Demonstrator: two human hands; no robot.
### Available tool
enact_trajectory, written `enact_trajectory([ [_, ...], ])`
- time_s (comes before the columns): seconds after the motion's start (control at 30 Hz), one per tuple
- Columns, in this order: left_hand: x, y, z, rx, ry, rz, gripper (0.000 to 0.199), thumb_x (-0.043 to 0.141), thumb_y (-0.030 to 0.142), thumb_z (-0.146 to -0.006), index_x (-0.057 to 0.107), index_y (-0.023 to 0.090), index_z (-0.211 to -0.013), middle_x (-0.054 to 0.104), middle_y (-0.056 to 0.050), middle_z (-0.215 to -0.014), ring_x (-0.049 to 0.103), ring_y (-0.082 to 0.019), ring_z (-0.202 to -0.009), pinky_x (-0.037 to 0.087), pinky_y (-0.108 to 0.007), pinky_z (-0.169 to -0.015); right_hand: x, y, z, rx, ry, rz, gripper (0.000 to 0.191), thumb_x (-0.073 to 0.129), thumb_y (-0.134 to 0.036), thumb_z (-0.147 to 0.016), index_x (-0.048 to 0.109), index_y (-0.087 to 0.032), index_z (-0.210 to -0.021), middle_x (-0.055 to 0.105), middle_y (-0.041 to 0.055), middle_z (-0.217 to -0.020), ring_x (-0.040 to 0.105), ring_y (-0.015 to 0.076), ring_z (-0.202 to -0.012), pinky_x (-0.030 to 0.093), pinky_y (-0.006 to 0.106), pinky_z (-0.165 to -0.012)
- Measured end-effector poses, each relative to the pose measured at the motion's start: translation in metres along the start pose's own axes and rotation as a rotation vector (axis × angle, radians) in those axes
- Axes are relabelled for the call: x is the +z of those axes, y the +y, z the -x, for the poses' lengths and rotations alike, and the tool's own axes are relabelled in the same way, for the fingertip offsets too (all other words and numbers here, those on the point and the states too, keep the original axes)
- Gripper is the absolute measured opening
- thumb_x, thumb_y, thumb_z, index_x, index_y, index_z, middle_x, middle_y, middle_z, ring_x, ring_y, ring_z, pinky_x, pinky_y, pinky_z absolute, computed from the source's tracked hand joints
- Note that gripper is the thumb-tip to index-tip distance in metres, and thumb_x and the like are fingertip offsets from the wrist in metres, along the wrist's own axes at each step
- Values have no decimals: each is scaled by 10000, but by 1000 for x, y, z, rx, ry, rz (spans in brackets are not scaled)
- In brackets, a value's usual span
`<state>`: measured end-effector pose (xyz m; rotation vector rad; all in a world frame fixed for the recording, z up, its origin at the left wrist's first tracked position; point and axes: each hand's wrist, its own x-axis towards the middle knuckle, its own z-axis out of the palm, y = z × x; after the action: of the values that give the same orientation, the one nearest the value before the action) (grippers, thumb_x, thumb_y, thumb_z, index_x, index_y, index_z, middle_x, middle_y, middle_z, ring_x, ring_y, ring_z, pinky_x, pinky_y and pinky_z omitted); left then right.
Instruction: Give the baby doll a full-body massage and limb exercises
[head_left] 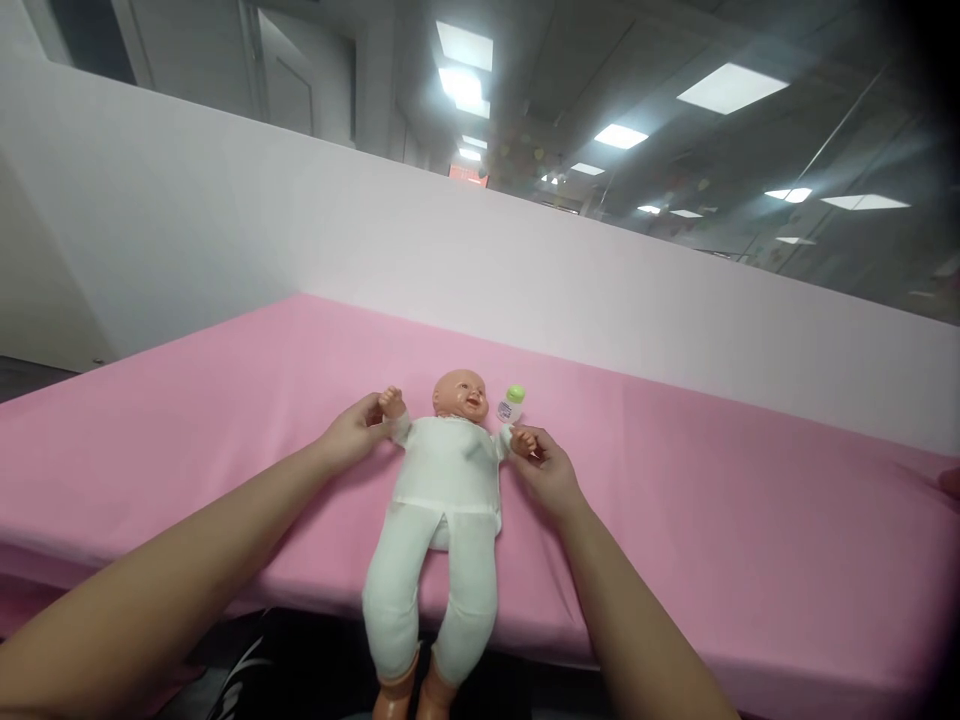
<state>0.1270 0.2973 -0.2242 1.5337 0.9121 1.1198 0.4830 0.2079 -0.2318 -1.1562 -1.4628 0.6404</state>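
Observation:
A baby doll [447, 460] in a white top and white trousers lies on its back on a pink-covered table [697, 520]. Its head points away from me and its lower legs reach past the near edge. My left hand [358, 432] is closed around the doll's wrist on the left side. On the other side, my right hand [553, 476] grips the doll's other forearm near the sleeve cuff. Close to the doll's head, a small clear bottle [511, 408] with a green cap stands on the pink cloth, touched by neither hand.
A low white partition [480, 250] runs along the table's far side, with a room and ceiling lights beyond it. Part of what looks like another person's hand [950, 483] shows at the right edge. Dark clothing [300, 665] lies below the table's front edge.

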Motion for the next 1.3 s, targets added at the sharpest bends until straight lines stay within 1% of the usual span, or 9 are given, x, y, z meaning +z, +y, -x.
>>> enact_trajectory([
  [0.2,-17,2,-12,-371,250,282,346,749,213,-860,615,172,-1176,739,-153,-1181,751,-278,-1042,622,-427,-957,-24,22,-13,350,258,-237,782,845,-374,-787,574,-212,-1502,718,109,-1326,694,311,-1227,638,425,-977],
  [0.3,-19,3,-15,-396,262,311,269,710,217,-901,628,173,-1154,739,-164,-1197,765,-251,-968,643,-404,-919,-31,35,-16,504,305,-269,774,812,-356,-812,556,-211,-1528,710,120,-1347,723,309,-1185,694,385,-833],
  [0.47,-18,4,-14,-346,211,287,377,797,356,-895,642,163,-1180,752,-155,-1193,764,-228,-980,639,-367,-925,-32,46,-20,541,255,-241,731,794,-337,-840,555,-207,-1518,669,143,-1424,729,304,-1192,706,391,-806],
  [0.6,-17,1,-16,-275,168,246,500,855,478,-835,637,159,-1153,751,-128,-1130,754,-247,-1020,629,-400,-940,-30,39,-23,407,264,-253,800,812,-394,-842,509,-186,-1552,695,159,-1378,731,324,-1191,691,458,-881],
  [0.77,-11,-1,-15,29,88,35,524,861,554,-805,685,171,-1116,740,-109,-1095,722,-284,-1062,603,-431,-951,-18,17,-18,58,234,-97,686,823,-412,-839,619,-171,-1448,619,154,-1495,618,339,-1363,572,513,-1103],
  [0.93,4,12,0,122,-59,-180,504,840,489,-825,740,200,-1225,760,-110,-1176,716,-316,-1094,589,-421,-950,7,-6,-3,-174,-8,117,411,758,-299,-897,735,-238,-1303,741,96,-1287,707,284,-1195,581,474,-1075],
  [1.03,9,20,8,202,-162,-364,452,815,470,-832,787,224,-1210,754,-103,-1257,708,-337,-1150,595,-411,-960,16,-12,3,-336,-148,282,380,732,-222,-890,766,-280,-1264,710,76,-1347,680,272,-1248,554,461,-1112],
  [1.17,11,23,12,424,-332,-625,417,758,374,-875,792,265,-1276,707,-104,-1376,675,-314,-1247,541,-420,-1087,18,-12,8,-363,-296,381,435,674,-140,-876,779,-294,-1269,601,77,-1499,609,282,-1365,518,464,-1165],
  [1.3,14,19,16,491,-393,-794,476,666,270,-919,735,265,-1390,653,-127,-1459,627,-313,-1333,519,-422,-1108,17,-14,13,-370,-342,411,485,613,-88,-879,777,-307,-1280,566,68,-1528,580,276,-1402,514,459,-1171],
])
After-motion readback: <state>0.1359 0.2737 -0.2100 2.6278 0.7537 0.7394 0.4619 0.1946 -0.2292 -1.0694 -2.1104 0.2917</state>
